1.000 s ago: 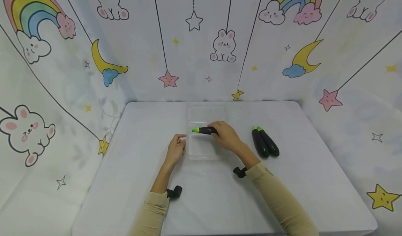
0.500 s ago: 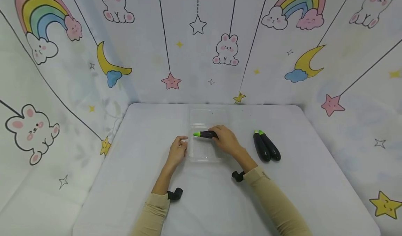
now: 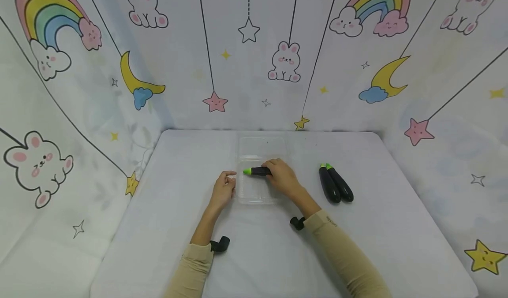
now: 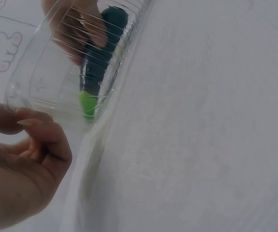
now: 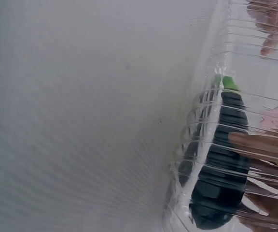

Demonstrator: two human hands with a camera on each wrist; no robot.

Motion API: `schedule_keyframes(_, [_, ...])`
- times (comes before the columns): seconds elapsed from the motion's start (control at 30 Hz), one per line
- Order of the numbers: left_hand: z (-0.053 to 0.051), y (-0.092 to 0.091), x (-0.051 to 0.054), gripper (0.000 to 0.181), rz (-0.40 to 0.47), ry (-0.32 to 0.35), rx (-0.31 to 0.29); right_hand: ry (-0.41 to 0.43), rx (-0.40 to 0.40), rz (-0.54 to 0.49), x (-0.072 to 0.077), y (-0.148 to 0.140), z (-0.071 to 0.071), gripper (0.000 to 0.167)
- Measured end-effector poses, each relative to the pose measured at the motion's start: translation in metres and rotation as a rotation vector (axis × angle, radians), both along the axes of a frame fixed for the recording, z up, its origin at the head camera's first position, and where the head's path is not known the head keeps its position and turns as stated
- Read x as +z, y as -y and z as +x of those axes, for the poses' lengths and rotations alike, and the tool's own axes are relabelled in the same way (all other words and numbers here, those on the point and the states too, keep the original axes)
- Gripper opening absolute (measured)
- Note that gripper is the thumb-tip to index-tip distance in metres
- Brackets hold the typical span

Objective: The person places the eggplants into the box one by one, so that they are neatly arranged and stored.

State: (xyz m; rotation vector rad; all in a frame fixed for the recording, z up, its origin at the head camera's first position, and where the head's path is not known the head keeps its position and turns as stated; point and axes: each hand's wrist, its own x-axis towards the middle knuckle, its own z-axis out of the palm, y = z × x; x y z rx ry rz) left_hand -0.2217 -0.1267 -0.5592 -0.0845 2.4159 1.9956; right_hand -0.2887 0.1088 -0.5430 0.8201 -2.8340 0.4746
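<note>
A dark eggplant with a green tip [image 3: 259,171] lies sideways in the front half of a clear plastic box [image 3: 254,195], and the right hand [image 3: 283,176] grips it from its right end. Through the ribbed clear wall, the right wrist view shows the eggplant [image 5: 221,169] low in the box with the fingers of the right hand [image 5: 269,166] round it. The left hand [image 3: 223,191] is at the box's left edge. In the left wrist view that hand [image 4: 25,169] pinches the box's rim between thumb and curled index finger.
Two more eggplants [image 3: 329,183] lie side by side on the white table [image 3: 389,245], right of the box. The box's other half [image 3: 262,146] lies open toward the back. Behind the table stands a cloth backdrop printed with rabbits, stars and rainbows.
The right hand has lowered the eggplant a little and shifted it slightly toward the box's front. The left hand has stayed at the box's edge. The head view has tilted slightly.
</note>
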Motion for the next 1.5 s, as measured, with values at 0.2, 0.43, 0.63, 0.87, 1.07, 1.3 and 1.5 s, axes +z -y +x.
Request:
schedule_keyframes(0.2, [0.0,0.0,-0.001,0.031,-0.007,-0.001,-0.003,-0.042,-0.024,-0.008,-0.005,0.0,0.004,0.04])
schedule_keyframes(0.43, [0.0,0.002,-0.003,0.032,-0.008,-0.006,-0.018,-0.059,-0.032,-0.034,-0.004,-0.001,0.008,0.038])
schedule_keyframes(0.63, [0.0,0.0,-0.004,0.031,0.002,-0.005,-0.015,-0.038,-0.041,-0.042,-0.005,-0.004,0.007,0.043])
schedule_keyframes(0.87, [0.001,0.003,-0.004,0.031,0.009,0.019,0.002,-0.019,-0.029,-0.056,-0.006,-0.004,0.007,0.046])
schedule_keyframes(1.07, [-0.001,0.003,-0.006,0.032,0.007,0.004,0.002,-0.006,-0.053,-0.083,0.001,-0.007,0.012,0.044])
schedule_keyframes(1.3, [-0.002,0.001,-0.003,0.031,0.018,-0.011,-0.002,-0.023,-0.08,-0.151,0.007,-0.018,0.017,0.045])
schedule_keyframes(1.5, [-0.002,0.001,-0.002,0.031,0.007,-0.006,0.0,-0.051,-0.114,-0.206,0.008,-0.033,0.018,0.04])
